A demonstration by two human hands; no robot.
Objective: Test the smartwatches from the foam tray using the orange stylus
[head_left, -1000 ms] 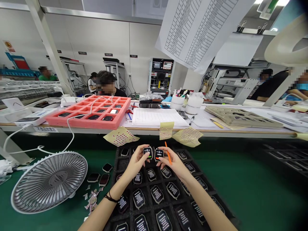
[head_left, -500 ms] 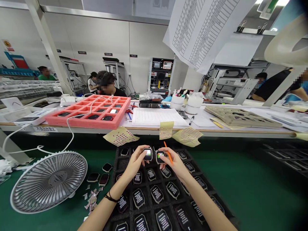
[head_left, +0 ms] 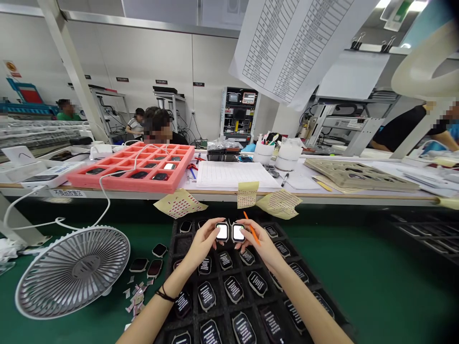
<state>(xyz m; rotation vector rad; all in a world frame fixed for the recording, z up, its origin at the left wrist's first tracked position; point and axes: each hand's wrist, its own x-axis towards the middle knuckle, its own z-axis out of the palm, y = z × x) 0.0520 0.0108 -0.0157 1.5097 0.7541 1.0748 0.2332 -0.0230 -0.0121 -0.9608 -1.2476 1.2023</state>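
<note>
Two smartwatch bodies without straps are held side by side over a black foam tray (head_left: 186, 291). My left hand (head_left: 205, 239) is closed on the left smartwatch (head_left: 223, 231), its thumb at the screen's edge. My right hand (head_left: 260, 241) grips the right smartwatch (head_left: 238, 232), thumb on the glass. Both screens glow white. An orange pen-like stick (head_left: 251, 228) is also tucked in my right hand, slanting up past the fingers. Below, several more watch bodies (head_left: 234, 289) lie in the tray's compartments, most with lines of white text on dark screens.
Left of the tray are three loose dark watches (head_left: 139, 264), paper scraps (head_left: 137, 298) and a round fan (head_left: 86, 267). A shelf ahead carries a pink foam tray (head_left: 158, 184), paper sheets (head_left: 233, 174) and a grey tray (head_left: 362, 176). Yellow label sheets (head_left: 181, 204) hang from its edge.
Both watch screens went from a coloured display to plain white. The two watches are slightly closer together, with my hands still holding them.
</note>
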